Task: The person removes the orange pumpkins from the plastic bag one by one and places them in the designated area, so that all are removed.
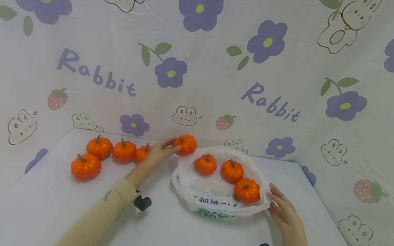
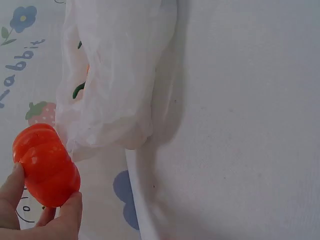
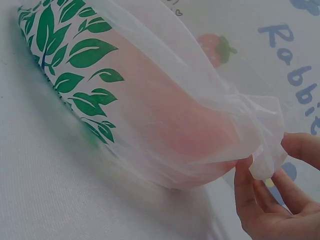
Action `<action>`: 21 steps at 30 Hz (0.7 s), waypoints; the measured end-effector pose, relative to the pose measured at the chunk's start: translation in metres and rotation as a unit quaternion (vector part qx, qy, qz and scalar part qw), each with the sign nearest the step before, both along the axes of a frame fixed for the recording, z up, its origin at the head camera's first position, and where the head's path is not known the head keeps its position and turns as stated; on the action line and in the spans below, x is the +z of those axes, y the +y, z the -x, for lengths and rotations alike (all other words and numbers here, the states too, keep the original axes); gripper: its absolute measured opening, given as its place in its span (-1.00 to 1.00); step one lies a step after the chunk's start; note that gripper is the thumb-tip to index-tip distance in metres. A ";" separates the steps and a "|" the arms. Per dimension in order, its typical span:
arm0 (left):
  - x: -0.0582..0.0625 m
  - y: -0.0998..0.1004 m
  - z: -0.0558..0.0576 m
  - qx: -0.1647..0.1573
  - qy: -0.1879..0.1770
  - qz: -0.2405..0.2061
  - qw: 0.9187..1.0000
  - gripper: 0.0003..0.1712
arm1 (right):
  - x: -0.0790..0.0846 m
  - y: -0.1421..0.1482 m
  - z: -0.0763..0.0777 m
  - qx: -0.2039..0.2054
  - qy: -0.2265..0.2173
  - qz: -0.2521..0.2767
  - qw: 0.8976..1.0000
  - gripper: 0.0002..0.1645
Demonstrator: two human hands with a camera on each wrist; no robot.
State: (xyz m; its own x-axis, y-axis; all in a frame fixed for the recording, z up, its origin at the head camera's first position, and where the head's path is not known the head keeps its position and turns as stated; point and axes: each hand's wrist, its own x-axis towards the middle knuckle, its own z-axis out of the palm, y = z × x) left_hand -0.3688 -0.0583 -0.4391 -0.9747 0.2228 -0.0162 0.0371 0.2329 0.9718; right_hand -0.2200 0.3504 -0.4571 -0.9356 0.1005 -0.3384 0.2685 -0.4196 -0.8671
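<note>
Sleeve: the tan sleeve point(image 1: 92, 214) is nearest, covering the left forearm, in front and to the left of the bag.
Surface: the white surface point(image 1: 164, 229) lies under the bag and spreads out around it.
Right hand: at the bag's right side, the right hand point(image 1: 287, 213) pinches the rim between thumb and fingers, apparently lightly.
Bag: the bag point(image 1: 185, 189) lies with its mouth open; thin, soft and floppy by its look, likely to sag or tear if pulled hard, so best gripped where the rim is gathered in folds.
Bagged pumpkins: three bagged pumpkins point(image 1: 232, 171) sit inside the bag, toward its far and right sides.
Loose pumpkins: four loose pumpkins point(image 1: 86, 167) rest to the left of the bag, well apart from it.
Left hand: beyond the bag's left side, the left hand point(image 1: 162, 149) pinches a pumpkin, thumb against fingers.
Held pumpkin: the held pumpkin point(image 1: 186, 145) is at the bag's far left rim; whether they touch, I cannot tell. It is probably light and firm, its glossy skin slightly slippery; hold it across the widest ribs, not by the thin stem.
Cloth: the printed cloth point(image 1: 206, 79) hangs behind the bag.
</note>
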 end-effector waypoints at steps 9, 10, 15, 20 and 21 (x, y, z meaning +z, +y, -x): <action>-0.013 -0.006 0.008 0.048 0.007 -0.058 0.997 -0.22 | -0.002 0.001 0.001 0.002 0.008 -0.015 1.000 -0.63; -0.014 -0.006 0.008 0.054 0.009 -0.058 0.997 -0.22 | -0.003 0.001 0.001 0.006 0.013 -0.019 1.000 -0.63; -0.023 -0.005 0.012 0.079 0.030 -0.056 0.995 -0.22 | -0.001 0.000 0.000 -0.001 0.001 -0.012 1.000 -0.64; -0.026 -0.002 0.013 0.095 0.052 -0.031 0.994 -0.24 | 0.001 -0.001 0.000 -0.010 -0.015 -0.002 1.000 -0.60; -0.027 -0.002 0.013 0.097 0.055 -0.024 0.993 -0.24 | 0.001 -0.001 0.000 -0.010 -0.016 -0.003 1.000 -0.60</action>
State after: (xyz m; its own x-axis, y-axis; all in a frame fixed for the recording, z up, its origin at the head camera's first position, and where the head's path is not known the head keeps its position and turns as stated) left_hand -0.3815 -0.0600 -0.4656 -0.9947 0.0278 0.0988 0.1024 0.1991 0.9746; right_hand -0.2203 0.3493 -0.4558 -0.9224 0.1212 -0.3667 0.2871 -0.4198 -0.8610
